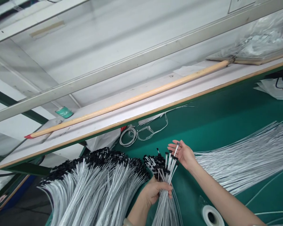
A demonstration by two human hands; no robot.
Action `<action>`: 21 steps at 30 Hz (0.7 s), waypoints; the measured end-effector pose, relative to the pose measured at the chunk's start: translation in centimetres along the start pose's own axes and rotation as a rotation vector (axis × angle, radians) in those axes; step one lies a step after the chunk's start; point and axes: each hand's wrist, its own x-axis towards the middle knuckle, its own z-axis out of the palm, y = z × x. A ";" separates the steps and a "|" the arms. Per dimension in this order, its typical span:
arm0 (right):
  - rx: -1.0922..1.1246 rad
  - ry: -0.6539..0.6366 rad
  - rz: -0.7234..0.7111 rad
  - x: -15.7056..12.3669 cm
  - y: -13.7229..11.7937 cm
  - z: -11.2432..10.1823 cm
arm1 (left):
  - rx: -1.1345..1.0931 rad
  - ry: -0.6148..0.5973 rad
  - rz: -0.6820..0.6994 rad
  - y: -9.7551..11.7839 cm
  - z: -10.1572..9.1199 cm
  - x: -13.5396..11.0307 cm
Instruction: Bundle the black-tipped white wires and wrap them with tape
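Observation:
My left hand [154,191] is wrapped around a bundle of thin grey-white wires [167,208] with small black connectors [161,169] at their upper ends. Several wire ends fan out above the fist at uneven heights. Just above and to the right, my right hand [184,153] has its fingers stretched and apart, palm turned toward the bundle. One wire end [176,148] rises in front of its fingers; whether they touch it I cannot tell. Left of the bundle lies a big heap of similar wires [94,191], black connectors at the top.
Loose wires [250,157] spread over the green table [217,116] on the right. A white tape roll [212,216] sits near the front. Behind are a coiled cable [128,137] and a shelf [122,114] carrying a long wooden pole [132,99] and a green tin [64,112].

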 end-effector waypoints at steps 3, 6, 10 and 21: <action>-0.017 -0.024 -0.133 -0.4 -0.1 -0.1 | -0.005 0.021 -0.025 0.2 0.1 -0.2; -0.190 -0.049 -0.266 -1.2 0.3 0.3 | -0.005 0.018 -0.042 0.2 0.0 -0.1; -0.412 -0.180 -0.234 -1.9 0.9 0.4 | 0.014 -0.003 -0.015 0.1 -0.3 0.2; -0.820 -0.657 -0.356 -2.1 -2.4 1.8 | 0.010 -0.081 -0.007 0.1 -0.5 0.2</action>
